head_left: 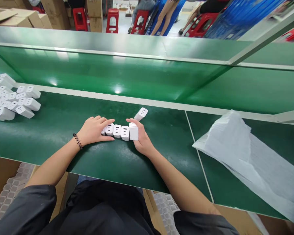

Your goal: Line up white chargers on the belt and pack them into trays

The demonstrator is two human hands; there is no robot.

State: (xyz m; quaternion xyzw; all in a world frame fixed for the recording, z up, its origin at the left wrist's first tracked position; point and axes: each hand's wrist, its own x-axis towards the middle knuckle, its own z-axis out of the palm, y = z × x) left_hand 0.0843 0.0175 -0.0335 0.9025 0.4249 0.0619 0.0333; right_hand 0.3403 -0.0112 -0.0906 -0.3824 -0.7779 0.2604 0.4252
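Note:
A short row of white charger blocks (118, 131) lies on the green belt (63, 130) between my hands. My left hand (94, 130) rests flat against the row's left end, fingers stretched out along the blocks. My right hand (140, 137) cups the right end, its thumb and fingers closed on the last, upright block (133, 131). One loose white charger block (141, 114) lies just beyond my right hand, apart from the row.
A pile of several white charger blocks (12, 101) lies at the far left of the belt. A stack of white foam sheets (254, 156) covers the right side. Cartons with trays stand under the table edge. Red stools and seated people are beyond the conveyor.

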